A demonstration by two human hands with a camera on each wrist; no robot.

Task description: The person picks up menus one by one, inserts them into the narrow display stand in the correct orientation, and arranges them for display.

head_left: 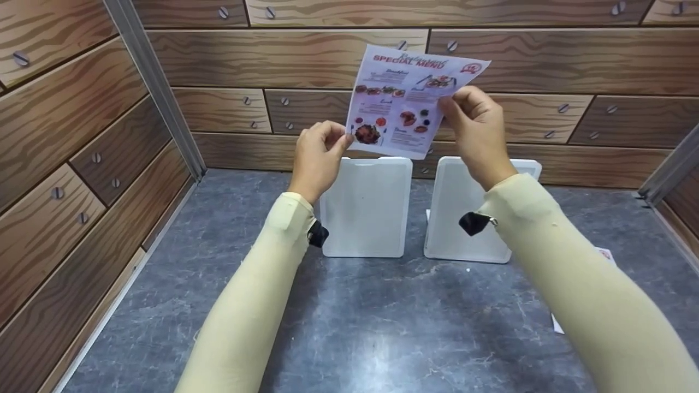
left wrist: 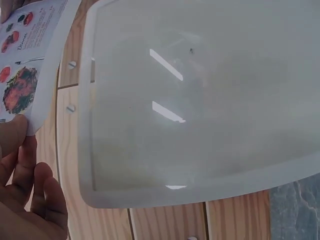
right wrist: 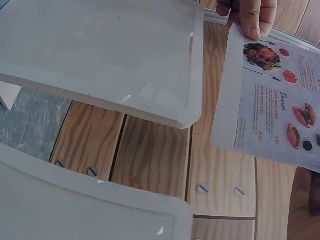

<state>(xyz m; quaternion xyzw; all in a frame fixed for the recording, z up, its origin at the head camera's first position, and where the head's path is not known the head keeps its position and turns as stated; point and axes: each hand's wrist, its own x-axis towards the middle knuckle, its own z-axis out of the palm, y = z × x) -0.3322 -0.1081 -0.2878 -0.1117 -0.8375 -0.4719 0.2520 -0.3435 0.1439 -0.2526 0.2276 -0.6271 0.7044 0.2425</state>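
Both hands hold up a printed restaurant menu sheet (head_left: 407,103) above the table, tilted a little. My left hand (head_left: 319,155) pinches its lower left corner between thumb and fingers. The right hand (head_left: 480,131) grips the opposite edge, thumb on the printed side. Just below stand two upright white framed panels with rounded corners, the left panel (head_left: 366,213) and the right panel (head_left: 458,196), partly behind my right wrist. In the left wrist view the left thumb (left wrist: 15,132) lies on the sheet's corner beside the panel. A blank white margin of the menu (right wrist: 227,95) shows in the right wrist view.
Under my right forearm, white paper (head_left: 557,325) pokes out, and a printed corner (head_left: 606,254) shows on its far side. A grey marbled table (head_left: 377,311) extends to wood-patterned walls (head_left: 546,60) at the back and sides. Metal posts (head_left: 158,82) mark the corners.
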